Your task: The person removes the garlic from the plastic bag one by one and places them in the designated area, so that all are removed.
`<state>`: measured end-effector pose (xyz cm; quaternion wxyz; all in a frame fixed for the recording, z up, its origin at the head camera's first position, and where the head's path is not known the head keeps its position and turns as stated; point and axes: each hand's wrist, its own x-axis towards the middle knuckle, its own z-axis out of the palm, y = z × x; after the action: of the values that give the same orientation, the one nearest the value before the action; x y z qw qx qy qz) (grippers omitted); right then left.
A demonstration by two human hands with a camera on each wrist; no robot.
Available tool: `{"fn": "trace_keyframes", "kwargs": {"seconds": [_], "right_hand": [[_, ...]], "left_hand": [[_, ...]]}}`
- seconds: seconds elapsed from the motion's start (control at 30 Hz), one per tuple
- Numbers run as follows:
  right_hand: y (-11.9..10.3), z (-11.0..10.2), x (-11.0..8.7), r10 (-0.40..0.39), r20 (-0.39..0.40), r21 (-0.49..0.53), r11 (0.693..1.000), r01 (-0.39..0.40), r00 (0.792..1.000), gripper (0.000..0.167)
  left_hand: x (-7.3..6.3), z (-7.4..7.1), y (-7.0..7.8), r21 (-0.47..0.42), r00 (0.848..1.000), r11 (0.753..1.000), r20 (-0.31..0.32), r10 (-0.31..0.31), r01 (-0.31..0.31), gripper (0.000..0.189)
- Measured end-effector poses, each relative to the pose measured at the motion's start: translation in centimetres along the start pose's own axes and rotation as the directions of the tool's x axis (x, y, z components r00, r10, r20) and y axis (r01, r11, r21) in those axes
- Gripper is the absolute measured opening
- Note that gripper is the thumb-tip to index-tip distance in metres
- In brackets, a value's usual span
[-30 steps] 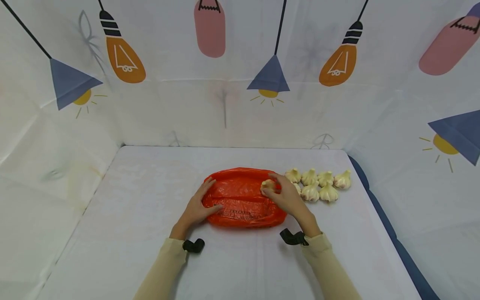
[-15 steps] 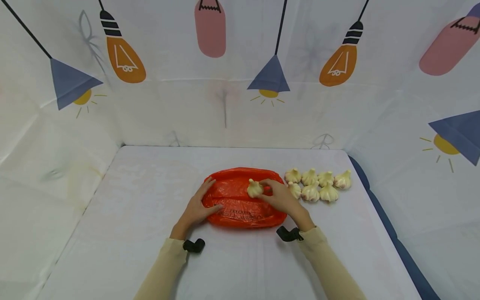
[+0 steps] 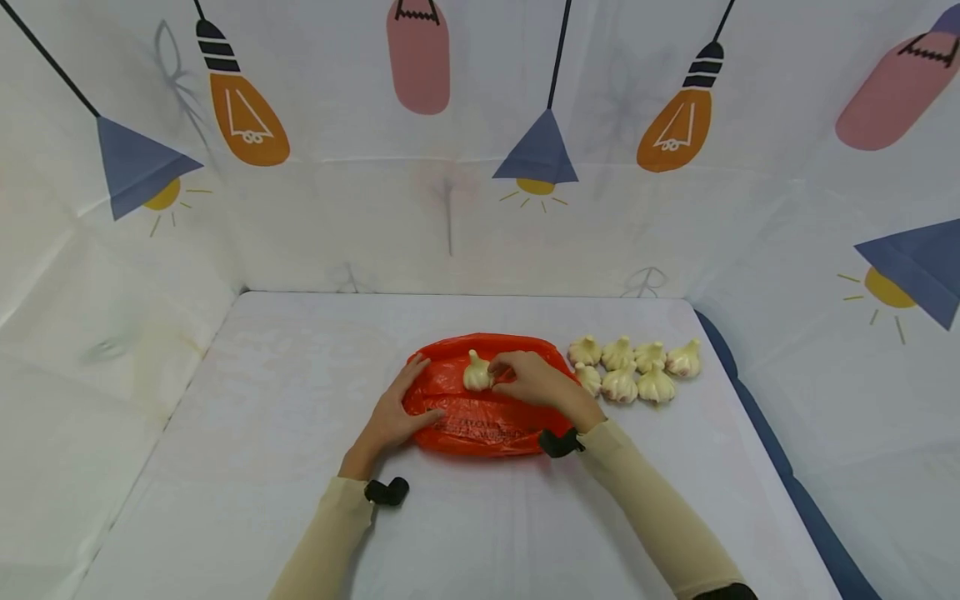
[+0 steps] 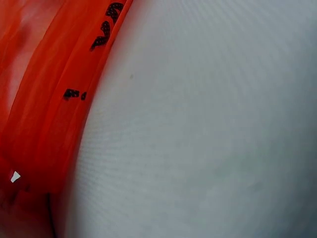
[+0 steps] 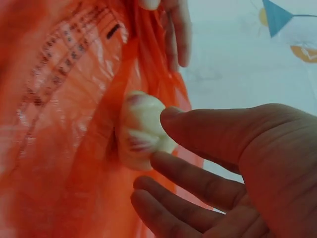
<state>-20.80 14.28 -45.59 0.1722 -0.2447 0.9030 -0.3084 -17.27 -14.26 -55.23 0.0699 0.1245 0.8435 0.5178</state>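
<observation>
A red plastic bag [image 3: 487, 421] with dark print lies spread in the middle of the table; it also shows in the left wrist view. Over its upper part, my right hand [image 3: 536, 382] pinches a garlic bulb [image 3: 477, 372] between thumb and fingertips. In the right wrist view the pale bulb [image 5: 143, 130] has purplish streaks and is close to the red plastic. My left hand [image 3: 393, 415] rests at the bag's left edge, fingers extended along the side and thumb on its front. To the right of the bag, several garlic bulbs [image 3: 619, 385] sit in two rows.
A white-covered table [image 3: 315, 350] bears everything. Behind it hangs a white cloth [image 3: 322, 225] printed with lamps and light bulbs. Dark blue fabric [image 3: 772, 442] runs along the right table edge. Black wrist mounts [image 3: 387, 492] sit at both cuffs.
My right hand has carried the garlic bulb leftward across the bag, from its right side to near its upper middle. The left hand and the bulbs on the table have stayed put.
</observation>
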Motion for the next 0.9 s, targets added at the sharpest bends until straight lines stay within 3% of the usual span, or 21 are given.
{"fn": "trace_keyframes", "kwargs": {"seconds": [0.27, 0.57, 0.9], "right_hand": [[-0.7, 0.0, 2.1, 0.018, 0.028, 0.033, 0.999, -0.019, 0.999, 0.033], [0.0, 0.6, 3.0, 0.055, 0.024, 0.007, 0.998, -0.056, 0.998, 0.044], [0.7, 1.2, 3.8, 0.001, -0.013, 0.057, 0.998, 0.000, 1.000, 0.051]], "left_hand": [[-0.1, -0.2, 0.0, -0.003, 1.000, 1.000, -0.004, -0.014, 0.014, 0.092], [0.0, -0.1, 0.1, -0.011, 1.000, 1.000, 0.006, -0.010, 0.010, 0.092], [-0.1, -0.1, 0.1, -0.012, 1.000, 1.000, 0.002, -0.006, 0.006, 0.092]]}}
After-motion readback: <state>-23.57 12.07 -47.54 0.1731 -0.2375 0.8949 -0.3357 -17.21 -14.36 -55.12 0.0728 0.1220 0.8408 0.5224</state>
